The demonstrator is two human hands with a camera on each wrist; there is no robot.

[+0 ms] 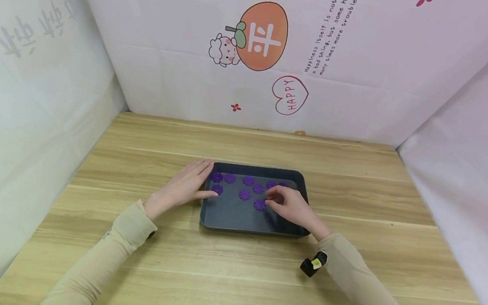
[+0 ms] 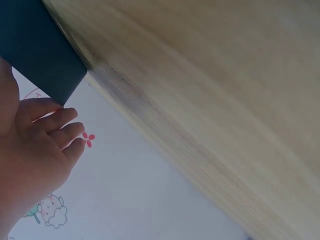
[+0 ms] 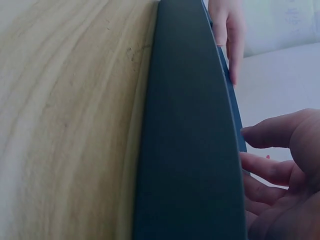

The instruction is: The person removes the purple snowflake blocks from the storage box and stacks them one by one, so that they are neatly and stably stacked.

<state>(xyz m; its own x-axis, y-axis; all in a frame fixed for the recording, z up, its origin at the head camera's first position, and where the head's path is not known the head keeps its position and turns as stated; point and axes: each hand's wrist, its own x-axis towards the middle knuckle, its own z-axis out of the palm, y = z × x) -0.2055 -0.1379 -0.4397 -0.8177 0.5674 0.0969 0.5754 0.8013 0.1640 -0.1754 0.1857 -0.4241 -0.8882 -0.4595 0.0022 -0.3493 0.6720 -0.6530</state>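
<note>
A dark shallow tray [image 1: 234, 219] holds several purple notched discs [image 1: 244, 194], mostly toward its far side. My left hand [image 1: 184, 183] rests at the tray's left rim, fingers straight along the far left corner and thumb reaching over inside. In the left wrist view, its fingers touch the tray's corner [image 2: 65, 92]. Over the right half of the tray, my right hand [image 1: 289, 205] has its fingers bent and its thumb tip right at the edge of one disc [image 1: 260, 204]. The right wrist view shows a gap between thumb and index finger; the tray's wall [image 3: 192, 125] hides the discs there.
The tray stands on a wood-grain table [image 1: 215, 276]. Printed white cloth [image 1: 167, 83] hangs at the back, with more white cloth at both sides. A small black device [image 1: 313, 264] is strapped at the right wrist.
</note>
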